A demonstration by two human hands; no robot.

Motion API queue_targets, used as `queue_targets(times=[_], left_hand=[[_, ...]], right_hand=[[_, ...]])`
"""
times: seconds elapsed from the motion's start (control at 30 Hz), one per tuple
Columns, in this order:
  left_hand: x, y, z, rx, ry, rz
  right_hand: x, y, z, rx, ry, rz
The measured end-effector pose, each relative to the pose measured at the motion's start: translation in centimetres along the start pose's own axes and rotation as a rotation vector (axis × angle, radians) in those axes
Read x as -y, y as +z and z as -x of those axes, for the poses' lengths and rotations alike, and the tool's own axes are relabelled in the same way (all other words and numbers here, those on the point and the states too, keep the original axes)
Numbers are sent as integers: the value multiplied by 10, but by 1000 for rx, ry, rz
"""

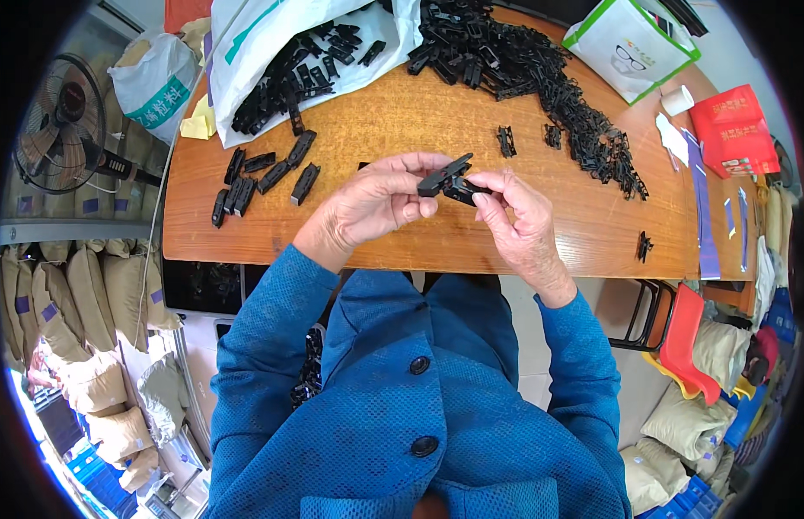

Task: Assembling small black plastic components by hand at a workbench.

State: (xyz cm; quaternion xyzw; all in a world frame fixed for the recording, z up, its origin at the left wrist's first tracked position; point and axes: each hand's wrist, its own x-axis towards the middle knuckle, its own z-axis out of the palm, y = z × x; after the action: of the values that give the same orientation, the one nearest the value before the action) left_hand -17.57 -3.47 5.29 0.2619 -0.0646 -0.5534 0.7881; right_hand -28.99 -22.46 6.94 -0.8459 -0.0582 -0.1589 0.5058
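Over the near edge of a wooden table (402, 121), my left hand (376, 201) pinches a long black plastic clip piece (443, 176), tilted up to the right. My right hand (516, 221) holds a second black plastic piece (465, 191) pressed against the first, thumb and forefinger on it. The two pieces meet between my fingertips. Both sleeves are blue knit.
Several loose black clips (268, 177) lie on the table's left. A white bag (281, 43) spills more at the back left, and a large heap (540, 78) curves along the back right. A white-green bag (631, 43), red packet (732, 130), fan (60, 121), sacks and red stool (687, 342) surround it.
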Motion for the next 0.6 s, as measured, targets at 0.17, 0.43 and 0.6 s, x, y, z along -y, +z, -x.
queue_targets(times=[0.17,0.43,0.6], left_hand=[[5,2,0,-7,-49,-24],[8,-1,-2,-14,-71,-13],[13,2,-4,-30,-91,-49]], right_hand=[[6,-6,4,13,-144,105],[-1,-10,10,31,-107,103],[-3,-7,12,25,-80,114]])
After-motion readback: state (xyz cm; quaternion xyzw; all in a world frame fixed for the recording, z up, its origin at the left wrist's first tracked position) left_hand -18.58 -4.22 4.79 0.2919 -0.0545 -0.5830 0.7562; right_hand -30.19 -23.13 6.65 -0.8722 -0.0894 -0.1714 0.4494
